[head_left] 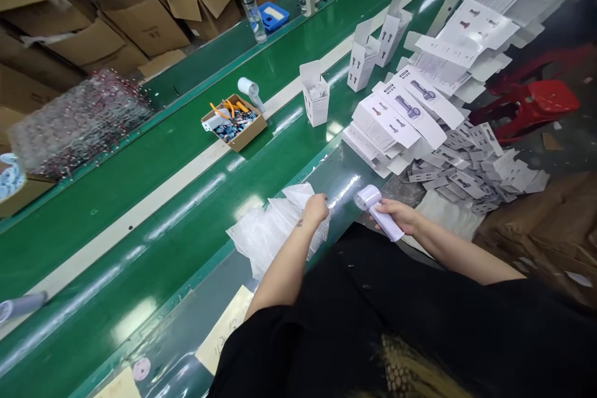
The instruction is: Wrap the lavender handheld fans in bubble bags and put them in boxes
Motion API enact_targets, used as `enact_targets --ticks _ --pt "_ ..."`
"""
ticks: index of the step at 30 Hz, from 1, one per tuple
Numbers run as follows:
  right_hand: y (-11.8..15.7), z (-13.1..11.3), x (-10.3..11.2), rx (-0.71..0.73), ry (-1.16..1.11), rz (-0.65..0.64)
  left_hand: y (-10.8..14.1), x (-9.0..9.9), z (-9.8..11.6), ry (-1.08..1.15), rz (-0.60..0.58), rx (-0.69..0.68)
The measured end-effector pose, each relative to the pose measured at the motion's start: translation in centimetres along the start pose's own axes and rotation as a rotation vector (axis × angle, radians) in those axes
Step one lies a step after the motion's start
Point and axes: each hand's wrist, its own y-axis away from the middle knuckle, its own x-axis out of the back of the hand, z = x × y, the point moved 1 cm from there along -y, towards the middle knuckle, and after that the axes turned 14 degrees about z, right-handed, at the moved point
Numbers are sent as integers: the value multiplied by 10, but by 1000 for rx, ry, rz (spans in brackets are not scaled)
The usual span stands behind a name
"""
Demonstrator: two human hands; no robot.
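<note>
My right hand [396, 216] is wrapped round the handle of a pale lavender handheld fan [388, 224], whose round head points up and to the left. My left hand [316, 209] is closed at the right edge of a pile of translucent plastic bags [265, 233], pinching one of them; its fingertips are partly hidden. The bags lie on the near ledge of the green conveyor. To the right of the hands, flat printed white cartons [389, 121] are stacked at the ledge, fan pictures facing up.
Open white boxes [316, 102] stand along the green belt [186, 211]. A small carton [249, 132] holds cutters and small parts, with another fan [250, 92] behind it. A fan [21, 308] lies at far left. Brown cartons [144, 25] fill the back; a red stool [553, 99] stands right.
</note>
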Motion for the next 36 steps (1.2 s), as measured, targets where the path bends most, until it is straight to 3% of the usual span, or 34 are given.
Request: enact_targets --ticks 3,6,8,10,13,15,18,21,23,26,28,32,36 --pt "1 8 -4 -146 -99 -196 6 29 -1 313 205 94" --pt "-2 8 -28 -232 -162 -444 27 39 5 784 495 280" --pt "-6 5 -53 -215 -149 -573 42 32 12 887 550 285" --pt "-12 0 -76 -165 -97 -626 53 20 16 927 526 270" --pt "-22 -9 -93 -89 2 -555 63 11 11 1007 477 409" --pt "-27 -14 -91 -63 51 -468 67 13 4 899 501 447" --pt "-31 -18 -81 -41 102 -380 70 21 -2 540 572 212" --pt "-31 -18 -76 -21 158 -373 67 25 -3 333 512 23" --pt "-28 -17 -77 4 158 -378 60 26 -5 347 469 92" --pt "-23 -17 -79 42 148 -367 49 28 -5 522 526 286" --pt "-20 -16 -80 58 181 -352 47 29 0 623 568 288" --pt "-15 -14 -81 75 280 -290 56 28 11 518 533 48" --pt "-9 -14 -83 54 305 -179 72 32 4 165 687 -376"
